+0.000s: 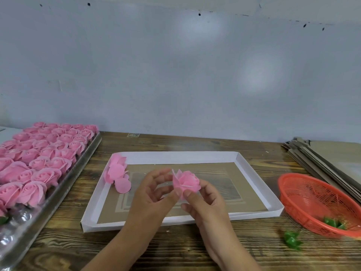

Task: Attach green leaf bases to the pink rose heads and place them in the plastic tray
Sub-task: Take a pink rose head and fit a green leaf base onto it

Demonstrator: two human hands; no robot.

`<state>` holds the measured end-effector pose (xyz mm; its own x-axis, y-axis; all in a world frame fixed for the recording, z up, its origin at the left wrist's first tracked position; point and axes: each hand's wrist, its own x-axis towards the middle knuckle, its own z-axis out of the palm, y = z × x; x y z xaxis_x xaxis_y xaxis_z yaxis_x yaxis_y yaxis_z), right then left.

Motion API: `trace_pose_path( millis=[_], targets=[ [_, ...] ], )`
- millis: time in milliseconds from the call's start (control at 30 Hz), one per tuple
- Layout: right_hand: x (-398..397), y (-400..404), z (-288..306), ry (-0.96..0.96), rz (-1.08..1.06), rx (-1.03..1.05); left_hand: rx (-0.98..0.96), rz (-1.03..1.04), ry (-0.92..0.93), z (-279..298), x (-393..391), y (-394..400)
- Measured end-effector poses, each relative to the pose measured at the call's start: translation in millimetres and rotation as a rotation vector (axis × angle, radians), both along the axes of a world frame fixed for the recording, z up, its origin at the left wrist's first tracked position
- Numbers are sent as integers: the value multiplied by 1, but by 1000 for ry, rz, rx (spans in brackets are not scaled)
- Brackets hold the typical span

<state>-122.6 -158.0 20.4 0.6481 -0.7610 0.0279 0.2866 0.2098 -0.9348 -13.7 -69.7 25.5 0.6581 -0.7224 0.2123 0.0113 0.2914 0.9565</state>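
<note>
A pink rose head [187, 180] is held above the white-rimmed cardboard box lid [256, 178]. My right hand [203, 204] pinches its lower petals with thumb and fingers. My left hand [154, 192] touches the rose's left side with its thumb, its fingers curled loosely above. The clear plastic tray [58, 194] at the left is filled with several pink roses [41, 157]. A loose green leaf base [292, 240] lies on the table at the right. More green leaf bases [333, 222] sit in the orange basket [316, 200].
Loose pink petals [117, 174] lie in the box lid's far left corner. A stack of flat cardboard sheets [328, 155] sits at the back right. The wooden table [175, 249] runs up to a grey wall.
</note>
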Motion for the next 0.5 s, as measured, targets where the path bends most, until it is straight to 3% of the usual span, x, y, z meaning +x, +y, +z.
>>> trace_pose_path(
  millis=[233,400,500],
  targets=[
    [-1,-2,2,-84,125,65,90,-40,22,1,4,2],
    [-2,-2,3,-144,189,54,223,-366,-84,11,9,8],
    [-2,2,5,-114,235,-6,234,-358,-54,10,6,4]
  ],
)
